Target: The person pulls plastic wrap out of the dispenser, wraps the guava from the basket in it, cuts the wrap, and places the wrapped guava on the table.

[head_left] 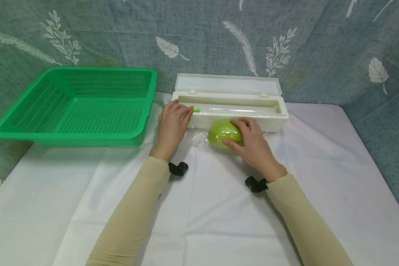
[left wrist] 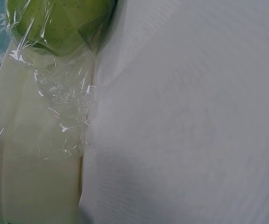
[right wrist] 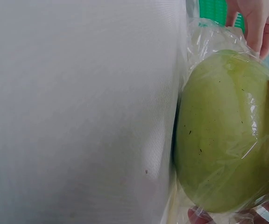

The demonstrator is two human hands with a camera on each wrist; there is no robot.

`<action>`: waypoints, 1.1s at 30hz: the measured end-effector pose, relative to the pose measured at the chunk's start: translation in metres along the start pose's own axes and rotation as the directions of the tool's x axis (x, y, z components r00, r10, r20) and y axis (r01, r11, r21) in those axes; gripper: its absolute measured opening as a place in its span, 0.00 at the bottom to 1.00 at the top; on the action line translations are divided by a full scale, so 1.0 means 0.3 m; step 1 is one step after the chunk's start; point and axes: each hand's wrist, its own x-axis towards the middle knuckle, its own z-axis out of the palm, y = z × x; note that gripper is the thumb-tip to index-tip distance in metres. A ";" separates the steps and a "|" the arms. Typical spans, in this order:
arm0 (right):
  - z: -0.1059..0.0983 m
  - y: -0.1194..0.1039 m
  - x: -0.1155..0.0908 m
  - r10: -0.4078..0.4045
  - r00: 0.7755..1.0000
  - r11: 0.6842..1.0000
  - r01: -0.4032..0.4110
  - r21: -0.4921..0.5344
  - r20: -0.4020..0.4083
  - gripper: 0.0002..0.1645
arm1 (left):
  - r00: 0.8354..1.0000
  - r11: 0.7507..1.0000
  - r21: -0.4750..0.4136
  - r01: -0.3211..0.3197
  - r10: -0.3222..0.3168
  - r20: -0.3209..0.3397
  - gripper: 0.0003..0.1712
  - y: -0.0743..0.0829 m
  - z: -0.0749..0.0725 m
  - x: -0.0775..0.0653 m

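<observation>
Our right hand (head_left: 254, 146) is gripping fruit (head_left: 223, 134), our relaxed left hand (head_left: 171, 123) touching the slider (head_left: 196, 109); slack film (head_left: 199, 138) is risking a jam.

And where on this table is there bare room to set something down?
Bare white cloth lies right of the white box and the right sleeve, between the two sleeves, and below the green basket. It is crowded along the box's front, where the left hand, wrapped green fruit and right hand gather.
</observation>
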 end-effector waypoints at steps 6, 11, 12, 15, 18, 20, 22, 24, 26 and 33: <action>0.000 0.001 0.003 -0.004 1.000 1.000 0.004 0.004 0.000 0.41 | 1.000 1.000 0.007 -0.004 0.004 0.002 0.12 0.003 -0.001 -0.001; 0.000 0.002 0.002 -0.001 1.000 1.000 0.001 0.003 0.000 0.41 | 1.000 1.000 0.003 -0.009 0.009 0.001 0.13 0.006 0.002 -0.002; 0.000 0.001 0.002 0.000 1.000 1.000 0.000 0.005 0.001 0.41 | 1.000 1.000 0.003 -0.009 0.009 0.003 0.13 0.006 0.002 -0.003; 0.000 0.001 0.002 0.000 1.000 1.000 0.000 0.005 0.000 0.41 | 1.000 1.000 0.007 -0.011 0.011 0.013 0.14 0.007 0.000 -0.005; -0.001 0.002 0.002 -0.003 1.000 1.000 0.003 0.003 -0.004 0.41 | 0.999 1.000 0.011 -0.014 0.014 0.031 0.14 0.010 -0.002 -0.005; -0.001 0.002 0.002 -0.004 1.000 1.000 0.004 -0.001 -0.005 0.40 | 0.999 1.000 0.016 -0.018 0.018 0.042 0.14 0.013 -0.005 -0.005; -0.002 0.002 0.001 -0.001 1.000 1.000 0.001 -0.001 -0.004 0.41 | 0.999 0.999 0.022 -0.023 0.022 0.049 0.15 0.016 -0.008 -0.005; -0.002 0.002 0.001 0.003 1.000 1.000 -0.003 -0.001 -0.002 0.41 | 0.998 0.999 0.029 -0.032 0.030 0.050 0.15 0.017 -0.009 -0.005; -0.003 0.000 0.000 0.006 1.000 1.000 -0.006 0.003 0.000 0.41 | 0.998 0.998 0.036 -0.041 0.040 0.047 0.15 0.018 -0.010 -0.006; -0.001 0.000 0.001 0.003 1.000 1.000 -0.003 0.000 -0.001 0.41 | 0.996 0.995 0.064 -0.078 0.075 0.045 0.17 0.015 -0.011 -0.014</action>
